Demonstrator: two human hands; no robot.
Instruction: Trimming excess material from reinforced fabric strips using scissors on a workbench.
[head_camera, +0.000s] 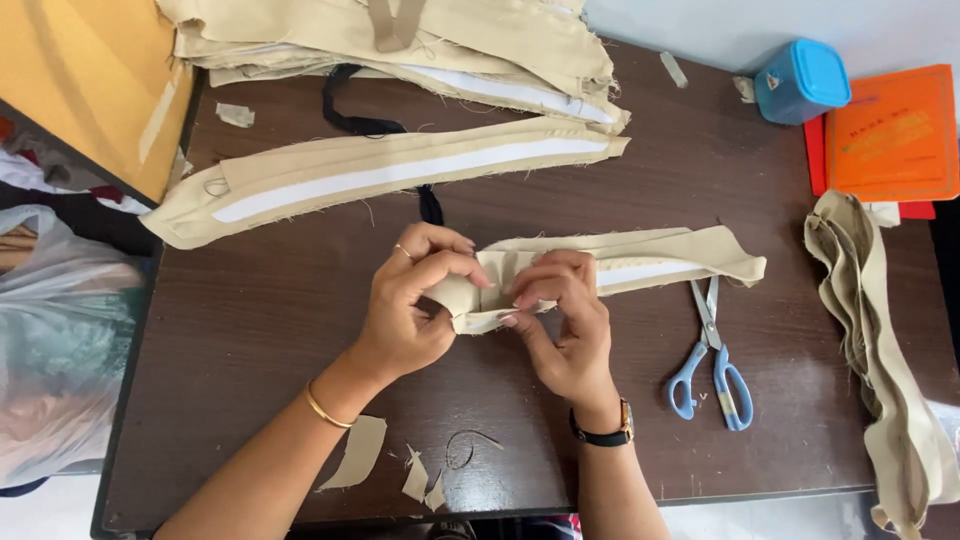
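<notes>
Beige fabric strip (620, 262) pinched by left hand (410, 305) and right hand (565, 320), scissors (712, 360) just beside

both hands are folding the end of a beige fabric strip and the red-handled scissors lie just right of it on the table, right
Not quite: the scissors have blue handles, not red. The head view shows this. The rest holds: the left hand and right hand both pinch the end of the beige fabric strip, and the scissors lie just right of the hands on the table.
</notes>
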